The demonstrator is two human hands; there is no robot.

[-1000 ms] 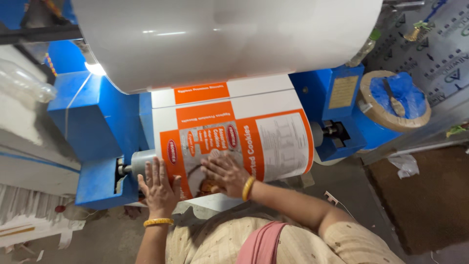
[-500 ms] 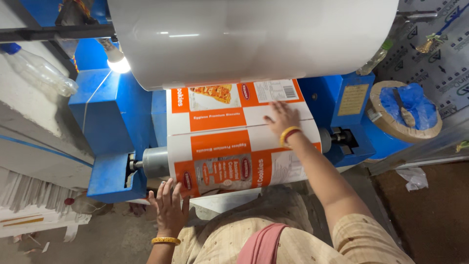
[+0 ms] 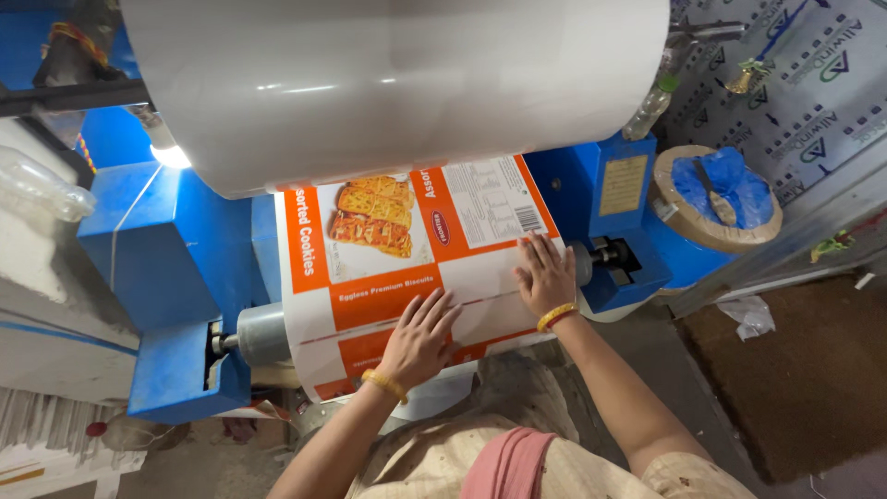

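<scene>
A roll of printed packaging film point(image 3: 407, 249), orange and white with biscuit pictures, sits on a steel shaft point(image 3: 257, 334) between blue machine housings. My left hand point(image 3: 420, 337) lies flat on the lower middle of the roll, fingers spread. My right hand point(image 3: 545, 275) presses flat on the roll's right end, next to the shaft coupling point(image 3: 605, 254). Both wrists wear yellow bangles. Neither hand holds anything. A large plain white roll point(image 3: 397, 83) hangs just above and hides the top of the printed roll.
Blue machine housings stand at the left point(image 3: 171, 268) and right point(image 3: 610, 208). A round cardboard drum with a blue liner point(image 3: 719, 199) is at the right. A lamp point(image 3: 166, 152) glows at upper left, near a clear plastic bottle point(image 3: 42, 189). A brown mat point(image 3: 804, 379) covers the floor at right.
The printed roll has turned, showing a new panel. My left hand moved up from below onto the roll's lower middle. My right hand slid down to the roll's right end.
</scene>
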